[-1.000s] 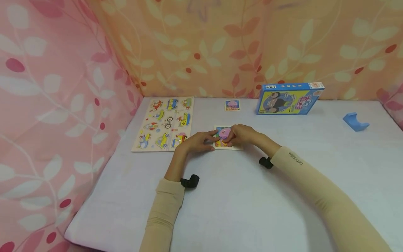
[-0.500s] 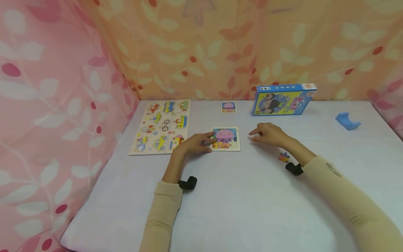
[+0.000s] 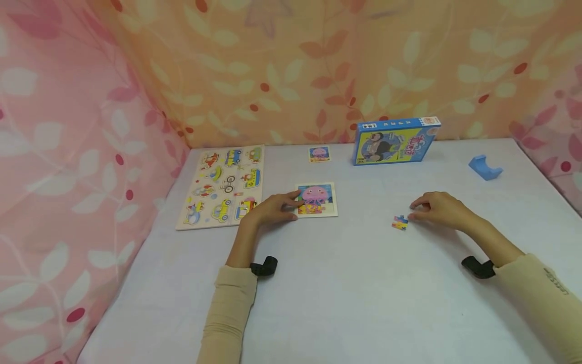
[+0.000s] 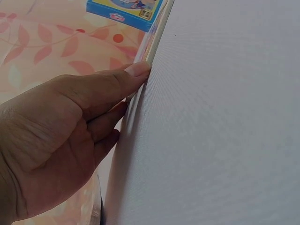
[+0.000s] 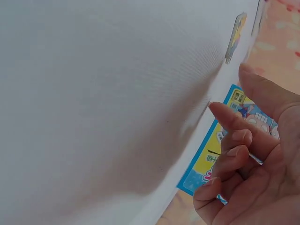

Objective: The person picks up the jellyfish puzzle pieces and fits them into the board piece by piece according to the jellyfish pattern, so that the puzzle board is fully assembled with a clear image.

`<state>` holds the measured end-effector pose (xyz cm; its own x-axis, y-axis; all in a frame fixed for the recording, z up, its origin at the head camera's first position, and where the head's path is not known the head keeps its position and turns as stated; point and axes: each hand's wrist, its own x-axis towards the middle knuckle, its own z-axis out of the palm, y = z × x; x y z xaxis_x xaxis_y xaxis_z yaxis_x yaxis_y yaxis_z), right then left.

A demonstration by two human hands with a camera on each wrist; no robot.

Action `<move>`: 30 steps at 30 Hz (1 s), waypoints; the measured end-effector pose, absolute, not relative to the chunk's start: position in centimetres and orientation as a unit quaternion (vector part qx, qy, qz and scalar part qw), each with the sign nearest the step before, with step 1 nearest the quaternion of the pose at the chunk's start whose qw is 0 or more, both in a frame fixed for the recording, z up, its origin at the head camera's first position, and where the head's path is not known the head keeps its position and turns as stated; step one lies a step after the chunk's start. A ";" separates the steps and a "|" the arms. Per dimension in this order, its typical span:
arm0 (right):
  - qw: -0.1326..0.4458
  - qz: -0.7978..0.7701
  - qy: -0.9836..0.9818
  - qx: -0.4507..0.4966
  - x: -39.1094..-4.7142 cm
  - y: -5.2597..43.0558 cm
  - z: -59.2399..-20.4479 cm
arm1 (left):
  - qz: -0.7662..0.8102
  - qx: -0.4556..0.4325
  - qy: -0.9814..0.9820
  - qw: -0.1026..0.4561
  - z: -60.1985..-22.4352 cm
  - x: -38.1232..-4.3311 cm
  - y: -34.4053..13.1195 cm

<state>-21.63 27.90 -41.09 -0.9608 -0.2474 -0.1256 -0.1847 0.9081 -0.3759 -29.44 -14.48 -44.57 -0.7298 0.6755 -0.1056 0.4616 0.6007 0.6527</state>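
In the head view a square jigsaw puzzle (image 3: pixel 317 198) with a pink jellyfish picture lies mid-table, with a pale gap at its lower right. My left hand (image 3: pixel 274 208) rests at its left edge, fingertips on the picture and thumb by the near corner. The left wrist view shows the thumb (image 4: pixel 136 70) along the board's thin edge. To the right lies a loose puzzle piece (image 3: pixel 400 222), yellow, orange and blue. Just right of this piece my right hand (image 3: pixel 441 210) hovers, thumb and index finger apart. In the right wrist view the loose piece (image 5: pixel 236 37) lies beyond the thumb tip.
A wooden board of vehicle pictures (image 3: pixel 223 187) lies left of the jellyfish puzzle. Behind the puzzle is a small jellyfish card (image 3: pixel 320 154). A blue and yellow box (image 3: pixel 394 141) stands at the back; a blue curved block (image 3: pixel 484 167) sits at the far right.
My right hand has left the jellyfish puzzle and moved right, to beside the loose piece, which its arm earlier covered. The left hand stays on the puzzle's edge. The head view has shifted slightly.
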 end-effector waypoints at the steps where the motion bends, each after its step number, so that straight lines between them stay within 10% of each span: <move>1: 0.083 -0.179 0.975 -0.104 -21.4 28.0 -41.2 | 0.305 0.326 0.878 0.174 -44.5 -29.5 -14.5; 30: 0.018 -0.069 0.984 -0.166 -20.8 24.7 -41.7 | 0.302 0.322 0.881 0.169 -44.6 -29.1 -14.4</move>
<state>-20.79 24.75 -41.74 -0.9442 -0.3291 -0.0116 -0.3243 0.9353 -0.1418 -29.09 -14.44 -44.59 -0.7361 0.6689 -0.1034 0.4647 0.6105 0.6413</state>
